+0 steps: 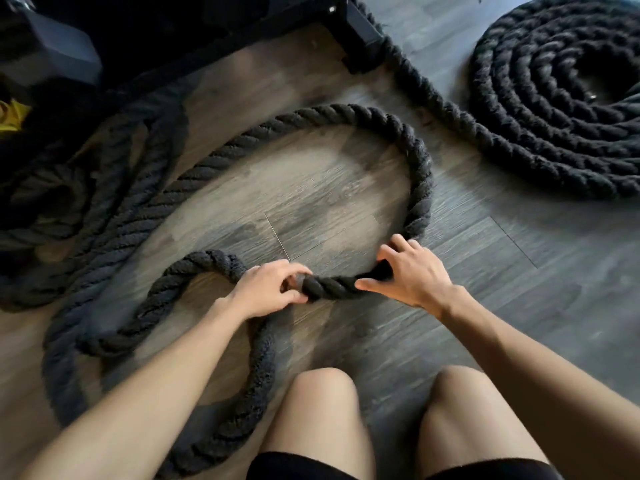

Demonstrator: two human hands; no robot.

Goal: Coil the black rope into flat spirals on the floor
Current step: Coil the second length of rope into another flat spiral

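Observation:
A thick black twisted rope point(420, 168) lies in loose loops on the grey wood floor point(311, 188). One wide loop arcs ahead of me and a smaller loop curls at the lower left. My left hand point(268, 289) and my right hand point(410, 271) both grip a short stretch of this rope, a hand's width apart, just above the floor in front of my knees. At the upper right lies a flat spiral coil of black rope point(540, 109) with several turns, and a strand runs from it toward the top centre.
A black metal frame foot point(360, 36) stands at the top centre with the rope passing beside it. Dark gym equipment and a hex dumbbell point(52, 50) fill the upper left, with something yellow point(12, 114) at the left edge. My bare knees are at the bottom.

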